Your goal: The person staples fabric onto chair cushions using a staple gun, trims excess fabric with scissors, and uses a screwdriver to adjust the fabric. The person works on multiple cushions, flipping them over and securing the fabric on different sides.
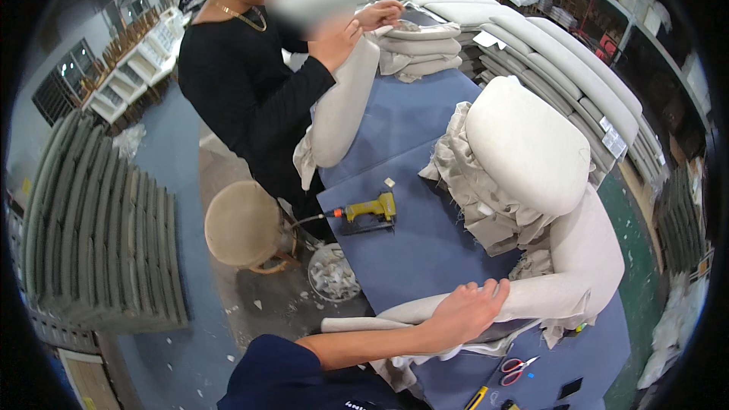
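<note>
Cream panel point(543, 298) runs left to right, left hand point(467, 313) clamped on it; right hand unseen.

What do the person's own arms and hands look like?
Only the left arm shows: its dark navy sleeve ends near the elbow. The left hand is bare, with no glove or watch visible. The right hand is out of sight.

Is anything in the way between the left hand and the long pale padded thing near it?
Nothing visible is: the left hand rests right on the pale padded piece. The pale cushion pile sits farther up the blue table, not between them.
</note>
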### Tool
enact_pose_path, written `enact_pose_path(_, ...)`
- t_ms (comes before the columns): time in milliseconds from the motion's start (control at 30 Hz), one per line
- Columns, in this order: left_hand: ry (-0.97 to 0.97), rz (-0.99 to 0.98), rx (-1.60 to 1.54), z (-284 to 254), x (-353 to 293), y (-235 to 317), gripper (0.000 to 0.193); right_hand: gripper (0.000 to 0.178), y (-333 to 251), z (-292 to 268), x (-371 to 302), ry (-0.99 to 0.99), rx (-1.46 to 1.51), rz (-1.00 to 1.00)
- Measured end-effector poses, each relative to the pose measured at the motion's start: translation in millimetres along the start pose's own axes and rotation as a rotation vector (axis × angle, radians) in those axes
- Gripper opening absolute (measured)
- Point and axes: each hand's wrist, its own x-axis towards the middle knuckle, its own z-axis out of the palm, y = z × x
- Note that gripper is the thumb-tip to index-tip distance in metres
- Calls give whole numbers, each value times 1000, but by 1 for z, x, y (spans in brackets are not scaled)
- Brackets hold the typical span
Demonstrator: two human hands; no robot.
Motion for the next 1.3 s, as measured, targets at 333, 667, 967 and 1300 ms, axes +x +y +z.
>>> enact_pose_path(333, 150, 110, 93, 6, 14, 8, 62, 34, -27, -30, 85, 250, -7, -40)
enact_pose_path(667, 95, -11, 3, -2, -26, 0, 69, 47, 93, 19, 72, 181, -167, -39)
enact_pose_path(967, 208, -259, -111, -14, -103, -37, 82, 56, 138, 210, 29, -358, -58, -118)
enact_pose_path(1300, 111, -91, -168, 11, -115, 24, 98, 38, 47, 153, 65, -474, -51, 21)
